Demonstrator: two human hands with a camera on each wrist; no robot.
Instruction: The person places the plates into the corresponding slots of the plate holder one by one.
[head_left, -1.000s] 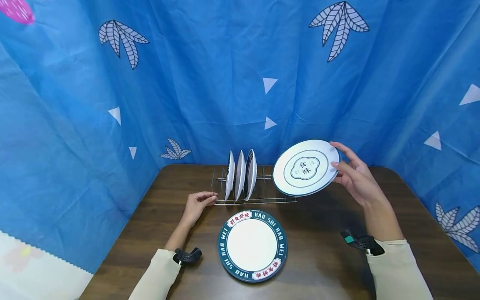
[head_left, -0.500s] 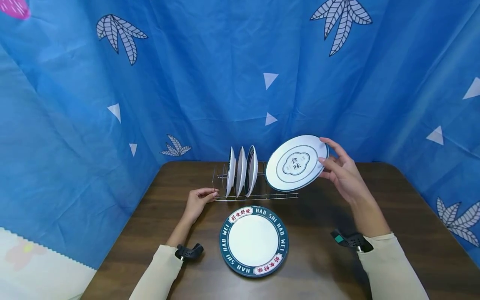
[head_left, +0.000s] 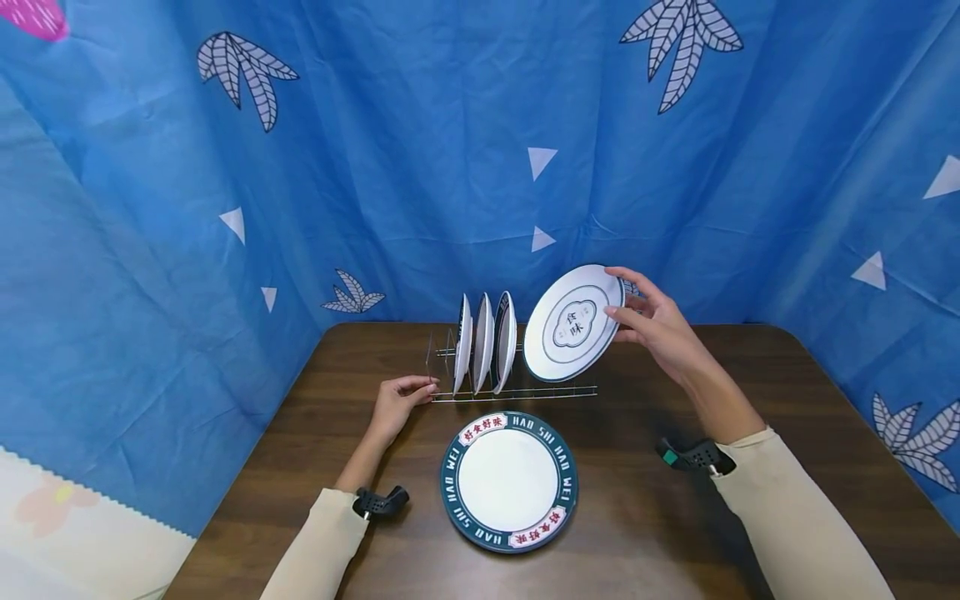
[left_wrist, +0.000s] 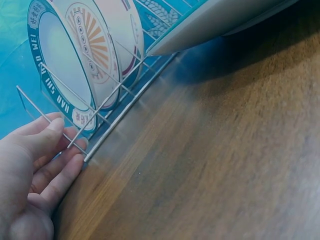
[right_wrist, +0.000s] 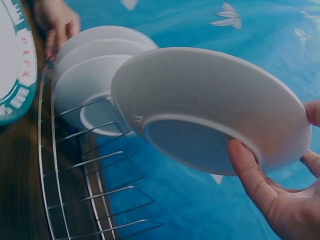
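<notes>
My right hand (head_left: pixel 660 329) grips the right edge of a white plate (head_left: pixel 551 337), whose face bears black characters and thin rings. It is held tilted at the right part of a wire dish rack (left_wrist: pixel 120 120); whether it touches the wires I cannot tell. Its pale underside shows in the right wrist view. My left hand (head_left: pixel 397 404) pinches the rack's left end wires with thumb and fingers (left_wrist: pixel 42 142). Three plates stand upright in the rack: a left one (head_left: pixel 462 350), a middle one (head_left: pixel 483 350) and a right one (head_left: pixel 507 350).
A plate with a green lettered rim (head_left: pixel 452 492) lies flat on the brown wooden table (head_left: pixel 622 517), in front of the rack. A blue patterned curtain (head_left: pixel 420 183) hangs behind and at both sides. Both wrists wear black straps.
My right hand has carried the plate leftward, closer to the upright plates, and turned it more edge-on. My left hand stays at the rack's end.
</notes>
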